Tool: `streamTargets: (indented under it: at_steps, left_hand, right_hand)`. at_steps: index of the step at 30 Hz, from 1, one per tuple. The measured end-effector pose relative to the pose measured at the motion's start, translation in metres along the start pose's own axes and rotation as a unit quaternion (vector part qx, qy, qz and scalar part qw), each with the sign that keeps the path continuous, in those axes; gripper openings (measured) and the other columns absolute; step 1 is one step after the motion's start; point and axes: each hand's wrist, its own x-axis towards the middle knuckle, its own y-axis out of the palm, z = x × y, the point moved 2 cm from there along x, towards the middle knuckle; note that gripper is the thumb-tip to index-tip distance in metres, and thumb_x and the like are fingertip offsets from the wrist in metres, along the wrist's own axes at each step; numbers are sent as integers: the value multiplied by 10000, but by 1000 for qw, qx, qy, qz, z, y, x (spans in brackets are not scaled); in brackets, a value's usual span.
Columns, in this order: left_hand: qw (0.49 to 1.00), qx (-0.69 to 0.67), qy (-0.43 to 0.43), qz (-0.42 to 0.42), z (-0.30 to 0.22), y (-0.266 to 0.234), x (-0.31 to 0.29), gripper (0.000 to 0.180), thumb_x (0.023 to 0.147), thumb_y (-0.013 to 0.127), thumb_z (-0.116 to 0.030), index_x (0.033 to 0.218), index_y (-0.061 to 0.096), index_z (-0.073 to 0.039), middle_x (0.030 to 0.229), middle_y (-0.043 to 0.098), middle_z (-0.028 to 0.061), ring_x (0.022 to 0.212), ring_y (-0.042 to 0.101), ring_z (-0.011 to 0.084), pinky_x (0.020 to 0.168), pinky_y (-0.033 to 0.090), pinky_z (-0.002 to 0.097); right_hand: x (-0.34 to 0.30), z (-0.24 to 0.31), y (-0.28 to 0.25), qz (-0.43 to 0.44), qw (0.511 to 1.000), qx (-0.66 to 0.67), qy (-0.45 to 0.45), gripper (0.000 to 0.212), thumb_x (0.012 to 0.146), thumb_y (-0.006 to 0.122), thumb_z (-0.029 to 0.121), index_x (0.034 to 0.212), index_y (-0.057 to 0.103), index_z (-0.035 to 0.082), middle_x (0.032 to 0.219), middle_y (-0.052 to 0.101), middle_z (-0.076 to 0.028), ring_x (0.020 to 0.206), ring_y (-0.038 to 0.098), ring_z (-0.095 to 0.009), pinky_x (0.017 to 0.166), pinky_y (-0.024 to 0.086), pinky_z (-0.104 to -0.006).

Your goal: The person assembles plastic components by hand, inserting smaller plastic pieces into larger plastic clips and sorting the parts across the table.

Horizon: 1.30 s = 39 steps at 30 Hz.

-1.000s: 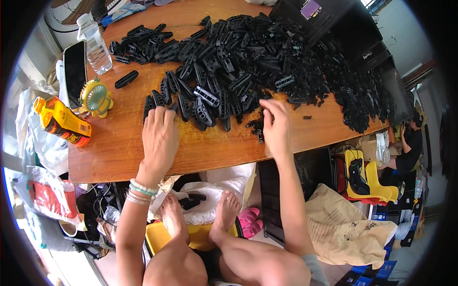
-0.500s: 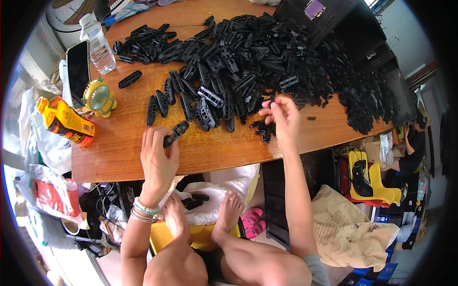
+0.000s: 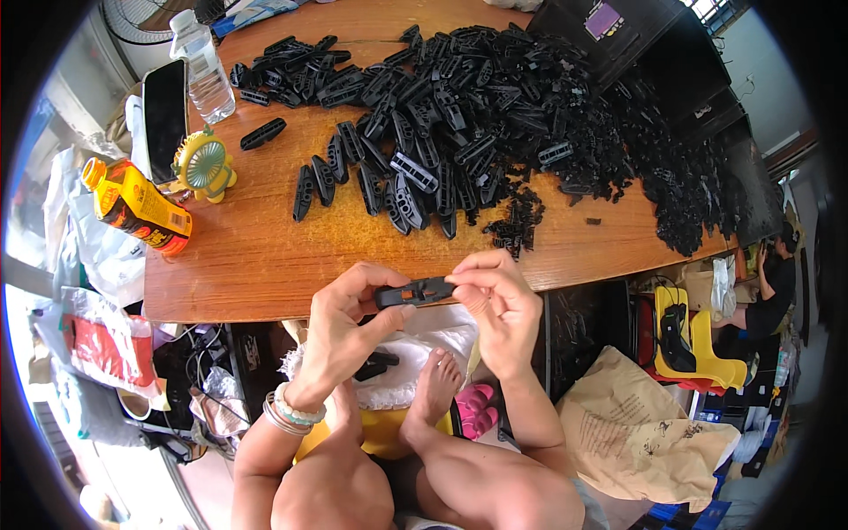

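Observation:
Over the table's front edge, my left hand (image 3: 340, 329) grips an elongated black plastic part (image 3: 408, 293) with slots in it, thumb below and fingers behind. At the part's right end, my right hand (image 3: 502, 309) is closed in a pinch; a small black plastic piece seems to be between its fingertips, mostly hidden. Beyond the hands lies a large heap of similar black parts (image 3: 415, 119), with several set nearer the front. A cluster of small black pieces (image 3: 517, 225) lies on the wooden table (image 3: 256, 274).
At the left stand an orange-yellow bottle (image 3: 141, 208), a small yellow fan (image 3: 205, 166), a phone (image 3: 165, 115) and a clear water bottle (image 3: 203, 71). Black crates (image 3: 654, 53) back the heap. White sacking (image 3: 406, 389) lies below my hands; a person (image 3: 773, 283) sits far right.
My right hand has come from the small-piece cluster toward me and met the part. My left hand has brought the part right and nearer. The view has shifted slightly.

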Motion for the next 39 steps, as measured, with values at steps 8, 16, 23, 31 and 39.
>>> streamTargets:
  at_steps: [8, 16, 23, 31, 39]
  left_hand:
    - [997, -73, -28, -13, 3, 8, -9, 226, 814, 659, 13, 1017, 561, 29, 885, 629, 69, 791, 609, 101, 733, 505, 214]
    - [993, -86, -71, 42, -7, 6, -3, 399, 804, 656, 49, 1148, 455, 27, 920, 653, 146, 857, 652, 158, 737, 525, 234]
    - [997, -43, -57, 10, -5, 11, -8, 323, 800, 664, 43, 1057, 470, 30, 886, 654, 139, 811, 666, 157, 699, 536, 229]
    - [1000, -9, 2, 0, 2, 2, -7, 235, 821, 632, 17, 1009, 491, 20, 880, 642, 108, 791, 663, 144, 676, 520, 223]
    - [997, 30, 16, 62, 8, 11, 10, 192, 834, 628, -22, 986, 522, 26, 880, 651, 107, 782, 649, 126, 639, 512, 244]
  right_hand:
    - [-20, 2, 14, -39, 996, 14, 78, 91, 898, 566, 17, 961, 604, -37, 893, 611, -67, 802, 562, -76, 727, 443, -198]
    - [-27, -5, 16, -36, 995, 39, 80, 65, 872, 584, 10, 923, 603, -24, 914, 645, -114, 823, 613, -160, 746, 473, -250]
    - [-27, -5, 17, -32, 988, -140, -64, 99, 809, 607, -32, 900, 602, 8, 910, 636, -121, 837, 601, -258, 749, 463, -326]
    - [-28, -14, 15, 59, 990, -38, 123, 230, 808, 651, 21, 1036, 625, -3, 873, 633, -93, 825, 591, -182, 721, 449, -296]
    - [-33, -25, -14, 122, 961, 52, 243, 268, 862, 617, 22, 1103, 566, -84, 905, 660, -126, 779, 636, -147, 692, 505, -257]
